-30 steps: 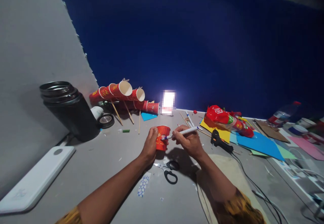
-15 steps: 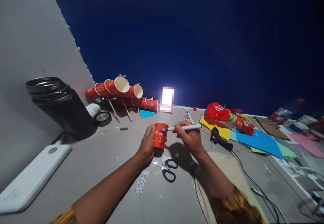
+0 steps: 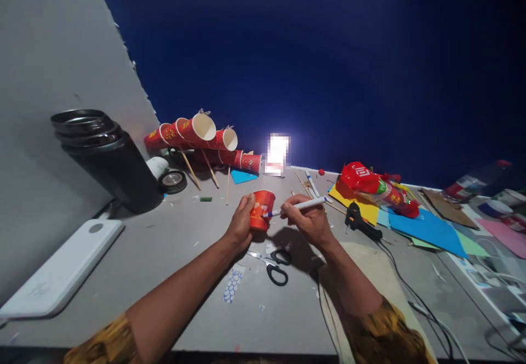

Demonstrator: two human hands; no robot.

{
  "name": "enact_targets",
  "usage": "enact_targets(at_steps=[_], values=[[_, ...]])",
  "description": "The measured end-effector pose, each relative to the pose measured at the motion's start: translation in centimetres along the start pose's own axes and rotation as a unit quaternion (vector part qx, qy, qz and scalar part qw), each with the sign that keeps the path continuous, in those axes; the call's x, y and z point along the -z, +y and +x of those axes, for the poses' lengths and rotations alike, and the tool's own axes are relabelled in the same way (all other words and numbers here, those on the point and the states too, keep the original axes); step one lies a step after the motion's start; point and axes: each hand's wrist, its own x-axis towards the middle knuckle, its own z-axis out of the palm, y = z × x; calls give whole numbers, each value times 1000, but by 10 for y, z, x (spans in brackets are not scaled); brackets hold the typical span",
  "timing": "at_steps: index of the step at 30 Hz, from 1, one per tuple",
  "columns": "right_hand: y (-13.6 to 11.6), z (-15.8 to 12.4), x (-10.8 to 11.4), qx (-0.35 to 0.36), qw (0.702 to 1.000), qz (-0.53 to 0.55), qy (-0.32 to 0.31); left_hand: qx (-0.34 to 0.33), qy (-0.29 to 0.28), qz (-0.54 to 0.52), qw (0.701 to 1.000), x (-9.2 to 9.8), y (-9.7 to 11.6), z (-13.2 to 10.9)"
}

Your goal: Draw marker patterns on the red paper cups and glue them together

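Left hand (image 3: 240,223) gripping red cup (image 3: 258,208); right hand (image 3: 306,219) pinching pen (image 3: 310,203), tip at cup. Scissors (image 3: 269,261) near, about six o'clock from cup.

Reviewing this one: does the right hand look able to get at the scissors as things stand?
Probably yes, but not empty-handed: the right hand holds a white marker, which it would likely need to put down. The scissors lie nearby on the table, their handles uncovered.
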Motion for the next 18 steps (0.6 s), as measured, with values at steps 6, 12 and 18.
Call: enact_targets(at_steps=[6,12,18], values=[[1,-3,-1,-19,999,42,-15,0,10,9,1000,-1,2,-2],[1,-1,-3,0,1000,11,-13,-8,0,2,1000,0,0,-2],[-1,-2,-4,-14,999,37,-27,-8,19,11,1000,-1,-1,0]])
